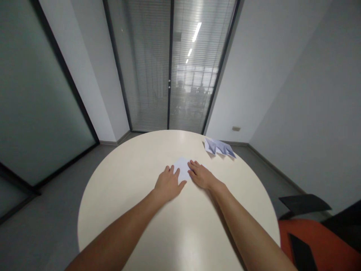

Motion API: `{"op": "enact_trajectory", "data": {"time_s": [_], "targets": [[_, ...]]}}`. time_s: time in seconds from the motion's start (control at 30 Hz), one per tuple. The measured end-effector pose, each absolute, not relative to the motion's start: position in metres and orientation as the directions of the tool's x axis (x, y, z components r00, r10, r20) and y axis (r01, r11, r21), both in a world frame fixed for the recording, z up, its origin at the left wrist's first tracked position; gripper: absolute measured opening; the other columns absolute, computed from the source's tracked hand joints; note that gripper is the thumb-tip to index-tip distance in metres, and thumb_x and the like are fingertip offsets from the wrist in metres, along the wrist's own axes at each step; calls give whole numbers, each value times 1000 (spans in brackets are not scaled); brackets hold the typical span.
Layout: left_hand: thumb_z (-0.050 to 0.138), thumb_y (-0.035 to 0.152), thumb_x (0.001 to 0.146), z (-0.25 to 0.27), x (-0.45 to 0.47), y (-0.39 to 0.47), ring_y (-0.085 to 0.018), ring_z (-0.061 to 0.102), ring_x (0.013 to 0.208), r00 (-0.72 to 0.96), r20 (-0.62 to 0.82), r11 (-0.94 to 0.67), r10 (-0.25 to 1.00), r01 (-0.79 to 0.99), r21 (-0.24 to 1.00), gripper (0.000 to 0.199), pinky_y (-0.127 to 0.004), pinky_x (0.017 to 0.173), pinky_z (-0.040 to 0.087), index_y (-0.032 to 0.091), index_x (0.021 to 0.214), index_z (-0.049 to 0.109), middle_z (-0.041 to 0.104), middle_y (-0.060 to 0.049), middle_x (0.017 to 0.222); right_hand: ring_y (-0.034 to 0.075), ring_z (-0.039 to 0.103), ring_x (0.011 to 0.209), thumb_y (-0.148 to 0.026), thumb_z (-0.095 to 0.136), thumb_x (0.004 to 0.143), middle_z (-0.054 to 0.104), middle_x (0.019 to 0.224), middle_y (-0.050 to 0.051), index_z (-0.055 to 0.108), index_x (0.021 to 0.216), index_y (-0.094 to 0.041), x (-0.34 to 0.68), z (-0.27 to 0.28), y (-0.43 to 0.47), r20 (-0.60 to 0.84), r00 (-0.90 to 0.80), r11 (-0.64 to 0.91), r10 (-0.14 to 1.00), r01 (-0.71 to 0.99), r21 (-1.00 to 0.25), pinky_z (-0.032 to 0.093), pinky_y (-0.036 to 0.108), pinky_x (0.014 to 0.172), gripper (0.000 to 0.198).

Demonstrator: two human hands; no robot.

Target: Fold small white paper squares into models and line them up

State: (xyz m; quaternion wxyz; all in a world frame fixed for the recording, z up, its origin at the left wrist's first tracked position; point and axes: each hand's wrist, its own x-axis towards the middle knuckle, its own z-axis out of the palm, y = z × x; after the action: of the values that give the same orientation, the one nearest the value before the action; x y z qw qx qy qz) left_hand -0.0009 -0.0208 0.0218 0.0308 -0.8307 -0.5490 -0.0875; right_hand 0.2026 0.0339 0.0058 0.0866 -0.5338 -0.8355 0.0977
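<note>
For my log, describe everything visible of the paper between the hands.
The paper is a bluish-white piece lying apparently flat on the round table. The left hand touches its left side, the right hand its right. They cover parts of its edges, so its outline and any folds are unclear.

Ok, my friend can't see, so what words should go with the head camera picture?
A person's left hand and right hand touch a piece of white paper on a round cream table. Folded, peaked paper sits near the table's far right edge. Beyond are glass panels with blinds, and a red and black office chair stands at lower right.
</note>
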Motion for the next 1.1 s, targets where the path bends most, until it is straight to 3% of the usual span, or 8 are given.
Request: {"op": "enact_trajectory", "data": {"time_s": [0.2, 0.37, 0.7, 1.1], "targets": [[36, 61, 98, 19, -2, -20, -37, 46, 130, 383, 148, -394, 912, 918, 51, 68, -45, 103, 42, 16, 147, 49, 53, -19, 144, 29, 60, 122, -32, 50, 95, 65, 133, 13, 69, 118, -19, 222, 21, 34, 116, -219, 240, 969, 945, -221, 45, 37, 100, 33], [36, 62, 97, 20, -2, -21, -39, 45, 132, 381, 139, -391, 914, 919, 56, 69, -47, 103, 41, 17, 148, 47, 49, -20, 148, 28, 64, 107, -39, 60, 89, 70, 117, 14, 73, 91, -20, 230, 27, 37, 115, -114, 138, 987, 963, -230, 46, 34, 92, 23], [38, 53, 99, 19, -2, -21, -34, 46, 133, 409, 165, -424, 898, 903, 72, 61, -45, 105, 42, 14, 145, 50, 51, -19, 147, 28, 64, 103, -43, 64, 86, 71, 108, 15, 73, 82, -20, 232, 17, 42, 175, 10, 36, 985, 966, -254, 45, 34, 88, 26], [38, 52, 99, 19, 0, -23, -33, 48, 131, 406, 174, -417, 897, 909, 29, 60, -44, 103, 44, 15, 145, 49, 51, -18, 147, 29, 64, 106, -43, 72, 78, 71, 112, 16, 75, 100, -16, 239, 3, 55, 191, 93, -25, 977, 942, -334, 46, 37, 95, 35]]}}
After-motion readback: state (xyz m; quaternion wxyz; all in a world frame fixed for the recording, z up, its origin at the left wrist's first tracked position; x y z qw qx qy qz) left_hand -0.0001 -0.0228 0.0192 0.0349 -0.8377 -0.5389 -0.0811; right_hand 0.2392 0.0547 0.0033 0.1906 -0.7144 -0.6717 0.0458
